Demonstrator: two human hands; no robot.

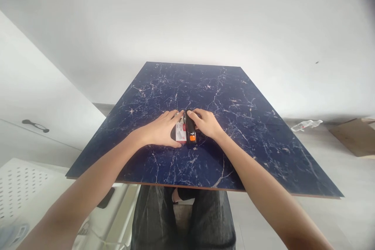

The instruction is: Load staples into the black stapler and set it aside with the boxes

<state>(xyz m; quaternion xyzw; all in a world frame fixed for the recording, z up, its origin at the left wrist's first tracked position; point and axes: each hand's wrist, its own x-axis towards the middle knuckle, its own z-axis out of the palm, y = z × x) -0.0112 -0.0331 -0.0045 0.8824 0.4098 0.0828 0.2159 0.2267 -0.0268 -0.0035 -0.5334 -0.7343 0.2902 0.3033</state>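
"One small white-and-red box (181, 134) on the blue marbled table (187, 86); held how?"

"Bracketed by the left hand (163, 129), stretched wide, with thumb at the near end and fingertips toward the far end. Probably so spread to span the length and check any sliding. Cannot tell how firmly gripped, if at all."

"And with the right hand (206, 122)?"

"Curled more tightly, around the far part of a black object (190, 125) with an orange patch (192, 138): thumb on top, other fingers bent down along the right side, partly hidden. Held, by the look of it."

"Why side by side?"

"Lying lengthwise, pointing away from the legs (154, 222), near the middle of the table. Likely so close for the ease of both hands, meeting straight ahead. Cannot tell whether touching all along the seam."

"Why leave the orange patch uncovered?"

"Perhaps merely from grasping at the far end."

"And off the table?"

"A clear plastic bottle (306, 125) on the floor (316, 152) to the right, near a cardboard box (356, 136), well apart from both hands."
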